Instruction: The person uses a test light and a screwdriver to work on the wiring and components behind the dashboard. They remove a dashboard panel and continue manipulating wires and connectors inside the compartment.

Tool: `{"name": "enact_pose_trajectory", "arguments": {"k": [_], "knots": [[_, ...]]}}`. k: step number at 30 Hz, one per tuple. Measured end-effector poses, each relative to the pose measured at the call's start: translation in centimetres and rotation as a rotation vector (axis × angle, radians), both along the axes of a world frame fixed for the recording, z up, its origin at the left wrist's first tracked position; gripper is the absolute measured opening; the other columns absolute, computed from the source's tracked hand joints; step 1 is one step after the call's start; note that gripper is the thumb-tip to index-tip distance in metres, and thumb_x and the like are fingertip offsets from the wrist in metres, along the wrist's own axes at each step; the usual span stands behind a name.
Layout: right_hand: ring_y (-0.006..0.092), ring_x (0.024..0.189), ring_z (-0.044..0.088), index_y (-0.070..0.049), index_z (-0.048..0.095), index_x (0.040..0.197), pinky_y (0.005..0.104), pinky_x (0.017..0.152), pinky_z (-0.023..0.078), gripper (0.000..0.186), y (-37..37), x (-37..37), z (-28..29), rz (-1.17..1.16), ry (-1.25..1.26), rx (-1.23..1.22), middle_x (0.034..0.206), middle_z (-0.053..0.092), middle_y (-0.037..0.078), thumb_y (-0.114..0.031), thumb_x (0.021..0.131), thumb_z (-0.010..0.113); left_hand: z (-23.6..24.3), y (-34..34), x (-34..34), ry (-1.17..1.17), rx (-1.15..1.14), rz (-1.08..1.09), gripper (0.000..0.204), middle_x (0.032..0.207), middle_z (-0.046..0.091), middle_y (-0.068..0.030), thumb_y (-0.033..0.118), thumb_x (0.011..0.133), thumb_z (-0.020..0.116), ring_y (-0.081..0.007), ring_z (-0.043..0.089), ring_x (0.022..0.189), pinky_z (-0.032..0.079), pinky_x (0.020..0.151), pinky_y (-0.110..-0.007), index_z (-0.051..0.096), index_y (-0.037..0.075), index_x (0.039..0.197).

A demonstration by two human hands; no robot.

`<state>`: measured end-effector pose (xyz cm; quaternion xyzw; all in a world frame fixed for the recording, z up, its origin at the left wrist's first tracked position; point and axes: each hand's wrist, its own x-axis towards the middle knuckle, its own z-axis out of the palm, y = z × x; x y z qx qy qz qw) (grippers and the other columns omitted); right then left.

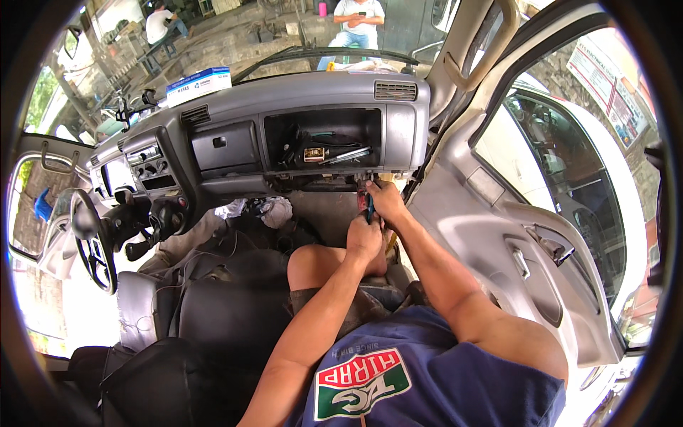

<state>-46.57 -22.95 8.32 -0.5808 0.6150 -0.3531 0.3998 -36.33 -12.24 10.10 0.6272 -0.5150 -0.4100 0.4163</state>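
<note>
Both of my hands work below the right end of the grey dashboard (299, 99), under the open glove compartment (270, 142). My left hand (364, 235) is closed round a slim hand tool with a blue and dark handle (370, 208); its exact kind is too small to tell. Just above and to the right, my right hand (386, 199) is closed, its fingertips up by the dashboard's lower edge. What the right fingers grip is hidden. A small red part (361, 198) shows beside the tool.
Inside the compartment lie a small gold box (314, 154) and silver tools (348, 155). A blue and white box (199, 87) sits on the dashboard. The steering wheel (92, 242) is at the left, the open door (526, 263) at the right. Two people are outside beyond the windshield.
</note>
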Motion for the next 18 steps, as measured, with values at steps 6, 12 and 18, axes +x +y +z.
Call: {"name": "enact_pose_trajectory", "arguments": {"k": [6,12,18], "knots": [[0.0262,0.059,0.067,0.001,0.077,0.108,0.0420,0.064,0.055,0.046,-0.2,0.0,0.5,0.095,-0.017,0.112,0.079,0.074,0.015,-0.042,0.111,0.063,-1.0,0.3,-0.5,0.034,-0.095,0.061,0.032,0.093,0.076,-0.0261,0.023,0.111,0.057,-0.0471,0.073,0.090,0.055,0.084,-0.051,0.072,-0.003,0.101],[0.0217,0.067,0.068,0.000,0.077,0.105,0.0358,0.067,0.054,0.040,-1.0,0.4,-1.6,0.041,0.004,-0.027,0.079,0.072,0.011,-0.038,0.112,0.063,-1.1,-0.3,-0.4,-0.116,-0.032,0.070,0.032,0.104,0.076,-0.0322,0.026,0.107,0.063,-0.0518,0.072,0.107,0.055,0.093,-0.054,0.072,-0.004,0.111],[0.0176,0.071,0.063,0.004,0.075,0.115,0.0344,0.069,0.052,0.029,-2.0,-0.4,-3.6,0.143,-0.479,0.177,0.084,0.069,0.004,-0.022,0.115,0.062,-1.1,0.7,-2.0,-0.255,-0.062,0.122,0.032,0.106,0.076,-0.0338,0.021,0.102,0.071,-0.0519,0.072,0.108,0.055,0.097,-0.057,0.070,-0.005,0.120]]}}
